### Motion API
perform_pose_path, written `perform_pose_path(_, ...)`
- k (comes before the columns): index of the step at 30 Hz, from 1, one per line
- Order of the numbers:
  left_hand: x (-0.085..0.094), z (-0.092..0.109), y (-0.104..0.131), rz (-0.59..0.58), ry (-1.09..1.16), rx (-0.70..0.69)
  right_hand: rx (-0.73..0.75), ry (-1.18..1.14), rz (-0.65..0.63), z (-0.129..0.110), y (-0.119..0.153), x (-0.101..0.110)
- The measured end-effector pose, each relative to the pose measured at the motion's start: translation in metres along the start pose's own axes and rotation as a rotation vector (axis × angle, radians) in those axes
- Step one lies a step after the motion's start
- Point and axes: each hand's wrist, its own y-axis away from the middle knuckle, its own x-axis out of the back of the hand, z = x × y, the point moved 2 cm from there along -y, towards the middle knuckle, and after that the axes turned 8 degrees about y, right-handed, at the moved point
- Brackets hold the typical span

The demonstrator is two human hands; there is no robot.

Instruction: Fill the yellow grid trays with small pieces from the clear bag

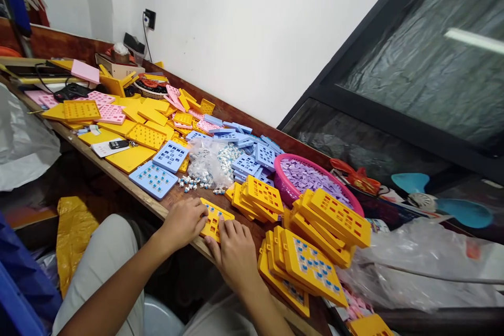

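Note:
Both hands are at a yellow plate [213, 224] with square openings, lying at the table's front edge. My left hand [185, 222] has its fingers bent at the plate's left side. Across the plate's right side rests my right hand [235, 247], thumb and fingers on its edge. Small blue-and-white pieces show in the plate's upper row. Behind it a clear bag [210, 160] holds many such pieces, and some lie loose [189, 184] beside it. A blue plate [153, 179] with pieces set in it lies to the left.
Stacks of yellow plates [311, 265] stand at the right, near a pink basket [280, 181] of purple pieces. Blue plates [246, 164] are piled behind the bag. Yellow and pink plates [145, 135] cover the table's left part. Plastic sheeting [417, 268] lies at the far right.

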Motion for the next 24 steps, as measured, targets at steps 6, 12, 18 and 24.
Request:
perform_pose_path(6, 0.002, 0.001, 0.000, 0.007, -0.047, -0.003, 0.029, 0.058, -0.003, -0.016, -0.009, 0.012)
perform_pose_path(12, -0.004, 0.004, 0.015, 0.098, -0.125, -0.054, -0.058, -0.014, -0.010, 0.017, -0.032, 0.022)
perform_pose_path(18, -0.019, 0.022, 0.037, 0.213, -0.180, -0.057, -0.050, 0.142, -0.124, 0.030, -0.091, 0.005)
perform_pose_path(24, -0.028, 0.025, 0.042, 0.229, -0.204, -0.045, 0.020, 0.213, -0.218, 0.014, -0.130, -0.011)
